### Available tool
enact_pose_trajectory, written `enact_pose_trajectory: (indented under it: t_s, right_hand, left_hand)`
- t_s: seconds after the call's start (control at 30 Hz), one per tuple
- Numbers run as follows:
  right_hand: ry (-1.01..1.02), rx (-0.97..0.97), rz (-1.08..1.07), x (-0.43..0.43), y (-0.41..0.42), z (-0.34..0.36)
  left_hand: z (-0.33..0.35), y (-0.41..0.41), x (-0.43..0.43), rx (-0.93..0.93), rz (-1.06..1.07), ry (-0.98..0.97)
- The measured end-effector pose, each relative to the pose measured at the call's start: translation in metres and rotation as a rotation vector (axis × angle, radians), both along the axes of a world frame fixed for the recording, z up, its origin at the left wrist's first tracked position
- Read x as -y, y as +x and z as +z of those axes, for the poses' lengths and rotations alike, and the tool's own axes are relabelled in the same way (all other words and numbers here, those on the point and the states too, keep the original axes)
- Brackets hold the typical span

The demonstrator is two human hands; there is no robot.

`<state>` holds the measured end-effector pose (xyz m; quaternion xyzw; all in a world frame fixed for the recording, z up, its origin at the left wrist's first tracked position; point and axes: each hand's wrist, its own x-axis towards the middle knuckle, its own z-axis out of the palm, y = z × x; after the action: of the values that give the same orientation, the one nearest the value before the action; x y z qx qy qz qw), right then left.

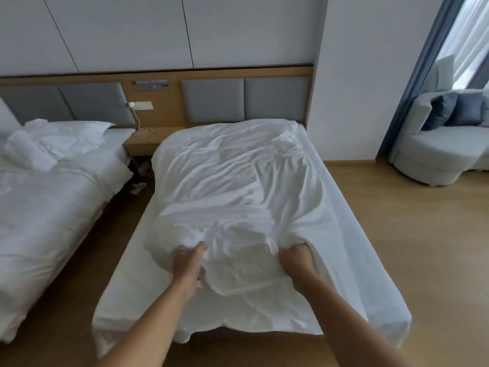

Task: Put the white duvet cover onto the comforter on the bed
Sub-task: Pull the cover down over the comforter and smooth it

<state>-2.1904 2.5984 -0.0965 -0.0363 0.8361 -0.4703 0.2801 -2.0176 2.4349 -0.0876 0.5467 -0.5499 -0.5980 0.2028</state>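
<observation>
The white duvet cover [232, 176] lies wrinkled over most of the bed [352, 234], from the headboard down to my hands. A thicker white fold, likely the comforter [238, 271], bulges under its near edge. My left hand [189, 260] grips the bunched cloth at the near left of that bulge. My right hand [296, 260] grips the cloth at its near right, fingers curled into the fabric. Both hands are over the foot half of the bed.
A second bed [53, 186] with rumpled white bedding stands at the left across a narrow floor gap. A wooden nightstand [143, 144] sits between the headboards. A pale armchair [434, 154] with blue cushions stands at the right on open wooden floor [423, 247].
</observation>
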Motion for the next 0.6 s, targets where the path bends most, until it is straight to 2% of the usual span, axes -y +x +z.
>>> enact_pose_trajectory:
  t_s: [0.1, 0.17, 0.2, 0.23, 0.3, 0.4, 0.53, 0.6]
  right_hand:
    - [-0.061, 0.051, -0.053, 0.013, 0.032, 0.003]
    - [-0.111, 0.052, -0.081, 0.018, 0.050, 0.006]
    - [-0.151, 0.041, -0.101, 0.018, 0.058, 0.008]
    - [-0.182, 0.027, -0.127, 0.017, 0.063, 0.011]
    - [-0.190, 0.001, -0.185, 0.013, 0.070, 0.013]
    - [-0.305, 0.083, -0.278, 0.014, 0.079, 0.015]
    - [-0.670, 0.276, -0.456, 0.022, 0.071, 0.011]
    - [-1.021, 0.581, -0.537, 0.020, 0.061, 0.010]
  left_hand:
    - [-0.010, -0.007, -0.051, 0.039, -0.445, 0.388]
    - [-0.008, -0.016, -0.076, -0.017, -0.724, 0.627]
    - [-0.007, -0.020, -0.086, -0.087, -0.773, 0.716]
    - [-0.004, -0.023, -0.094, -0.172, -0.746, 0.787]
    - [0.001, -0.029, -0.106, -0.358, -0.550, 0.837]
    - [0.006, -0.046, -0.106, -0.531, -0.222, 0.724]
    - [0.018, -0.081, -0.099, -0.519, -0.021, 0.533]
    - [0.025, -0.094, -0.097, -0.551, 0.030, 0.514]
